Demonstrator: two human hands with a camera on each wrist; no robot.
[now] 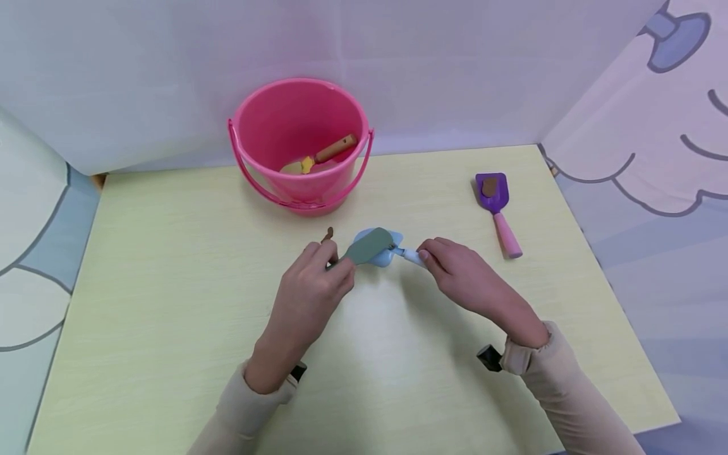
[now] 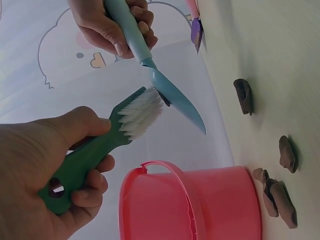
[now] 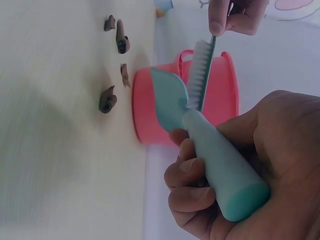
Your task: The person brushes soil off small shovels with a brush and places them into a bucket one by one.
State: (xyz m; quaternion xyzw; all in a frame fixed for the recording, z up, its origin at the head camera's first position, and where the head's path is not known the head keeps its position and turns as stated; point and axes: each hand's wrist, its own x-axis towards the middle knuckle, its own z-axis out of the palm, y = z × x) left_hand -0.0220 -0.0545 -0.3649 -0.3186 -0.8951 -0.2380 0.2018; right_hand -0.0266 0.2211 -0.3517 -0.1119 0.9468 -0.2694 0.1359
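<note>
My left hand (image 1: pixel 309 287) grips a green brush (image 2: pixel 82 162) with white bristles (image 2: pixel 140 115). In my right hand (image 1: pixel 472 278) is the handle of a light-blue toy shovel (image 3: pixel 167 97), its blade raised over the table. Bristles meet the blade near its neck. A small dark piece (image 2: pixel 164 99) shows at the bristle ends against the blade. From above, the brush hides part of the blade. Several curled brown pieces (image 2: pixel 243 96) lie on the table below the tools, mostly hidden by them and my left hand in the head view.
Behind my hands stands a pink bucket (image 1: pixel 273 183) with its handle lowered toward me. Inside it lies a tool with a wooden handle (image 1: pixel 335 148). At the right is a purple shovel (image 1: pixel 493 202) with a pink handle and a brown piece (image 1: pixel 490 186) on it. A cloth backdrop borders the table.
</note>
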